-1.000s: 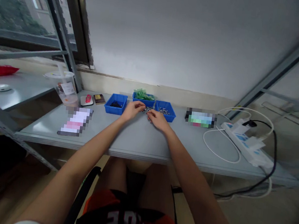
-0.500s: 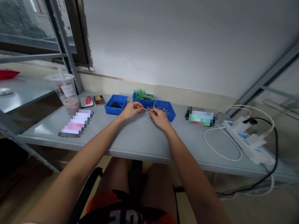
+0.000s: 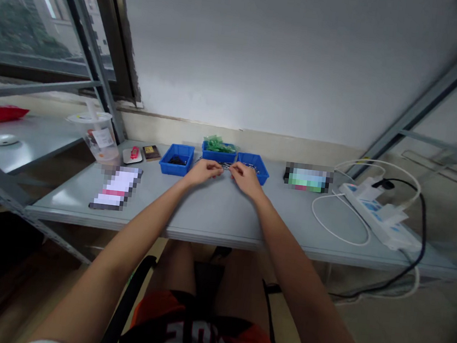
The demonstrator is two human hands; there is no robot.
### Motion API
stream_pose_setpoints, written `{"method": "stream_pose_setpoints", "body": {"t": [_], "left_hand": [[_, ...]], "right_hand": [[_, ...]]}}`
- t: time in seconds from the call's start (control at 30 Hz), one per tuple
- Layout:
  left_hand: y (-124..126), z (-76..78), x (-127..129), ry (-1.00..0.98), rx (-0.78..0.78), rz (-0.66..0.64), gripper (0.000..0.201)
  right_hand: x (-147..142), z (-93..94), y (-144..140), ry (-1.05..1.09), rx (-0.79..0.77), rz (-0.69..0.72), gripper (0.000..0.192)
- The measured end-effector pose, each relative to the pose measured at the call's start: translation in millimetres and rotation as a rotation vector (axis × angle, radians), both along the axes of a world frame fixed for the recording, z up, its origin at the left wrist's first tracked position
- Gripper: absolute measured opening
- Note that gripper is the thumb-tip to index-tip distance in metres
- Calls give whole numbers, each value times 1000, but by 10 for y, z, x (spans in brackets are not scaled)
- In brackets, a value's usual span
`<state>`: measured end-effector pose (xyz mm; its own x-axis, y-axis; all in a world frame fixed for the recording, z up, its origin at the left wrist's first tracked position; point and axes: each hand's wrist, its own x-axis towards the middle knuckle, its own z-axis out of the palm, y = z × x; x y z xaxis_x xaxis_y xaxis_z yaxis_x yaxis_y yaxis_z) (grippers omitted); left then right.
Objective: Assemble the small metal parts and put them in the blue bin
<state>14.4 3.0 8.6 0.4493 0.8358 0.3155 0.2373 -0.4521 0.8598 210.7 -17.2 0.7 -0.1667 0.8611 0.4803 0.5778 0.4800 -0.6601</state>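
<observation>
My left hand [image 3: 206, 172] and my right hand [image 3: 245, 178] face each other over the desk, fingertips pinched and a small gap apart. Whatever is in either pinch is too small to name. Thin shiny metal pieces [image 3: 226, 166] lie just behind and between the fingertips. Beyond my left hand is a blue bin [image 3: 166, 166] with small dark pieces [image 3: 177, 160] in it. A second blue bin [image 3: 217, 155], holding crumpled green plastic packets [image 3: 218, 144], stands at the back. My right hand partly covers a third blue bin [image 3: 264, 176] with shiny metal pieces inside.
A phone [image 3: 117, 187] lies at left, near a lidded drink cup [image 3: 102, 140] and a small dark box [image 3: 151, 153]. On the right are another phone [image 3: 308, 179], a white power strip [image 3: 383, 222] and looped cables [image 3: 339, 236]. A wall [image 3: 248, 74] rises behind the desk.
My left hand has moved slightly lower and its fingertips are a little further right. The right fingertips have shifted slightly, still pinched. The bins stay in place.
</observation>
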Motion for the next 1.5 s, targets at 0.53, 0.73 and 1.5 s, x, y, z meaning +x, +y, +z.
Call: {"method": "stream_pose_setpoints", "body": {"t": [0.53,0.73,1.5], "left_hand": [[42,-16,-9,-30,-15,52,33],[16,11,26,-144,-95,28,30],[12,-23,34,75,88,33,17]], "right_hand": [[-8,17,-30,-22,-17,18,20],[-71,-6,-69,-125,-67,101,18],[-42,-33,-17,-62,-106,55,23]]}}
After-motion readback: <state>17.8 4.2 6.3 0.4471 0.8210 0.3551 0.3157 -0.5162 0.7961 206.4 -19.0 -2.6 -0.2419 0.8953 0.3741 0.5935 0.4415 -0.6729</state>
